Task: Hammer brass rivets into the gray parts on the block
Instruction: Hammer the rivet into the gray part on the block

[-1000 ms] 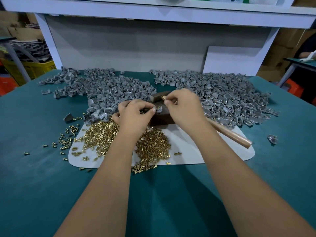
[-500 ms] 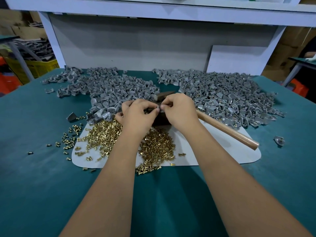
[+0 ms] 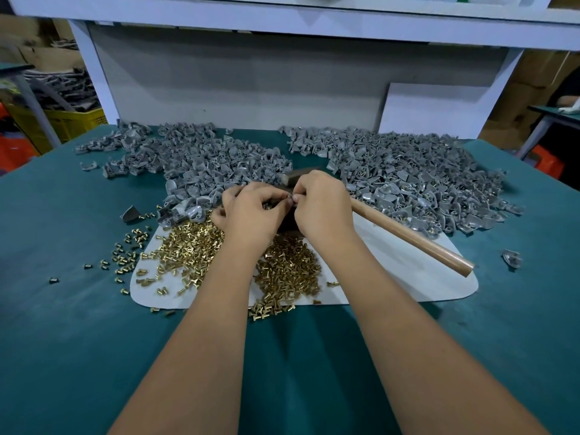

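Overhead, a white shelf (image 3: 314, 23) spans a teal table (image 3: 78, 324); a yellow crate (image 3: 72, 122) sits far left. 2 heaps of gray parts (image 3: 201, 164) lie at the back, one left, one right. A white mat (image 3: 408, 277) carries scattered brass rivets (image 3: 188, 249). Both hands meet over the dark block (image 3: 287, 222), which is mostly hidden. The left hand (image 3: 251, 211) has its fingers curled, tips pinching a small piece I cannot make out. The right hand (image 3: 320, 205) pinches at the same spot, its fingers bent, while the hammer (image 3: 408, 237) lies under it, handle angled right.
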